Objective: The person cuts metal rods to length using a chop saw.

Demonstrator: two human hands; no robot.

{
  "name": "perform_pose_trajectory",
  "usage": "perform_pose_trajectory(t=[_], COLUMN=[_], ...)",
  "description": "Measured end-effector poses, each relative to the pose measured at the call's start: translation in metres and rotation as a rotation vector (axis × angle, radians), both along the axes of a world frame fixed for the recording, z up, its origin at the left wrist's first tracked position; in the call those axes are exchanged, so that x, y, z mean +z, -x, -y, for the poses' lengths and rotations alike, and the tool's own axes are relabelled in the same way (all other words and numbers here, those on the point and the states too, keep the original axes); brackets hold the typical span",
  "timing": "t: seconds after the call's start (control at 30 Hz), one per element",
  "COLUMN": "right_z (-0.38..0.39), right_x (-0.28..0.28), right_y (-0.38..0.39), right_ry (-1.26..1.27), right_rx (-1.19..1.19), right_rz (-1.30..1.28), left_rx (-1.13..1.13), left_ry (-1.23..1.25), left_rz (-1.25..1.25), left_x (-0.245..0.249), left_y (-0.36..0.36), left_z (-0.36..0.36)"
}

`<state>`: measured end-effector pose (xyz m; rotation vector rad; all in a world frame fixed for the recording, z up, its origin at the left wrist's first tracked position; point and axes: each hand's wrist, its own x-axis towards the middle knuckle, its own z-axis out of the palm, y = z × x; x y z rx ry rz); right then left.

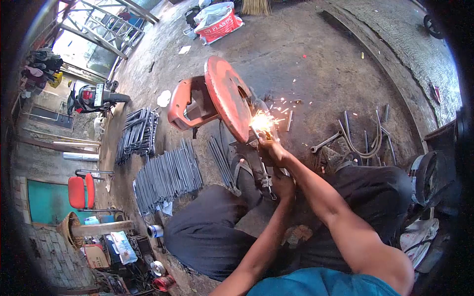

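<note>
A red cut-off saw [228,93] with a round guard and an orange handle [180,108] stands on the floor before me. Bright sparks [264,122] fly from beside the lower edge of its guard. Close to them, my right hand [274,150] is closed on a short metal rod [255,133], its tip in the glare. My left hand [283,185] is lower, curled beside the saw's clamp screw [265,178]; what its fingers grip is hidden. Dark metal rods [168,172] lie in a row left of my legs.
Bent dark metal frames [137,135] are stacked farther left. A wrench [326,142] and loose tubes [370,140] lie at the right. Beyond are a red-and-white sack [217,23], a motorcycle [96,96] and a red chair [81,191]. Tools and boxes [118,246] crowd the lower left.
</note>
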<state>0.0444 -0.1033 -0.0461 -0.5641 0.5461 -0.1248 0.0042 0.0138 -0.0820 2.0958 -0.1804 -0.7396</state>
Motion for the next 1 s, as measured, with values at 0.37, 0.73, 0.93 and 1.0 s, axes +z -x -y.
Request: perform_pose_trajectory(t=[0.37,0.73,0.93,1.0], right_z=[0.0,0.004,0.002,0.003], right_x=[0.007,-0.009,-0.003,-0.005], right_y=[-0.016,0.005,0.003,0.002], right_ry=[0.928,-0.129,-0.394,-0.364], right_rx=[-0.074,0.051,0.159,0.138], right_rz=[-0.519,0.156,0.366,0.283], left_rx=[0.084,0.103,0.112,0.138], left_ry=[0.653,0.143,0.02,0.029], left_rz=[-0.829,-0.387,0.26,0.189], left_x=[0.016,0.058,0.052,0.029], left_y=[-0.019,-0.005,-0.003,-0.008], left_z=[-0.008,0.006,0.005,0.004])
